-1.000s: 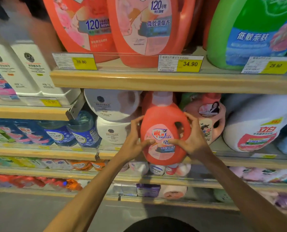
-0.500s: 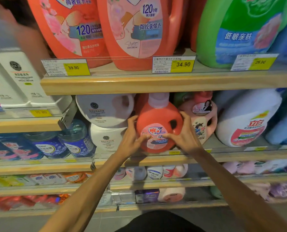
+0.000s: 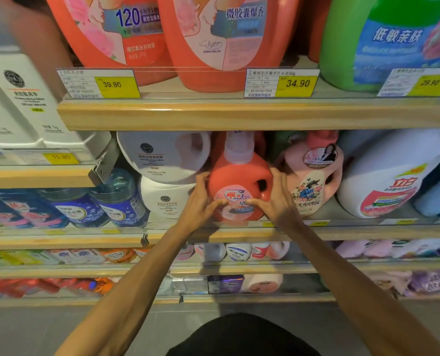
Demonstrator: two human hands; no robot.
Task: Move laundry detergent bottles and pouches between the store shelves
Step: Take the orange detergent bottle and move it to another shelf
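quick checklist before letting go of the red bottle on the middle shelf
1. Both hands on the bottle: left hand and right hand press on the front of the red bottle. Ok.
2. Bottle upright, cap up: ok.
3. Base fully on the shelf behind the front lip: base hidden by the hands, cannot tell.
4. Room on the left: the white bottles sit very close, any gap hidden by the left hand. Cannot tell.
5. Room on the right: the pink bottle sits right beside it; touching or not, cannot tell.
6. Label facing out: ok.
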